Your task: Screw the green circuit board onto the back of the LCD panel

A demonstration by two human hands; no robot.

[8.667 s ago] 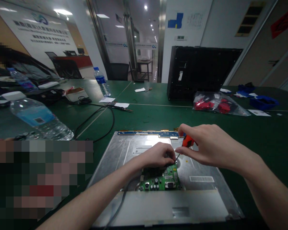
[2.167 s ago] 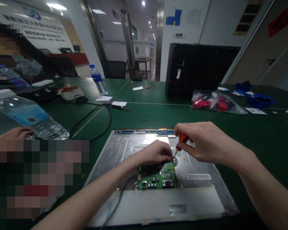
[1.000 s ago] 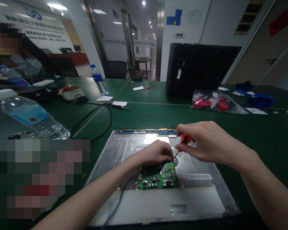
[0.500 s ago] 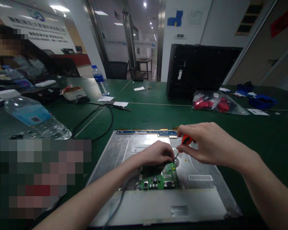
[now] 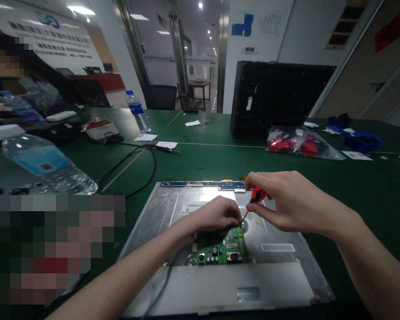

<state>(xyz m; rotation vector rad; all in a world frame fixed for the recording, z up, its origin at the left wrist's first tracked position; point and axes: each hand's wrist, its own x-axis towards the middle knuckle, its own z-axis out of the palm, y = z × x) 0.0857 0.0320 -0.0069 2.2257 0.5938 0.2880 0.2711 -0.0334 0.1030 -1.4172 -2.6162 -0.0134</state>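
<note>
A screwdriver (image 5: 258,194) with an orange and black handle is held between the thumb and fingers of my right hand (image 5: 283,200). It slants down to the left, its tip at the upper right corner of a green circuit board (image 5: 220,246). My left hand (image 5: 222,212) rests over the board's top edge. Its fingers are closed close to the screwdriver's tip, and what they pinch, if anything, is hidden. Beneath lies a silver metal display panel (image 5: 276,273), with a narrow blue circuit strip (image 5: 190,184) along its far edge. A grey cable (image 5: 166,280) runs from the board's left side.
On the green table (image 5: 200,164) a large water bottle (image 5: 46,155) tilts at the left. A black cable (image 5: 155,171) loops behind the panel. Farther back stand a smaller bottle (image 5: 137,111), a black monitor housing (image 5: 280,98) and a plastic bag (image 5: 303,144) with red things. A person sits far left.
The screwdriver's handle has turned slightly in my right hand, while its tip stays at the board's corner. My left hand holds its place. The view has shifted very slightly.
</note>
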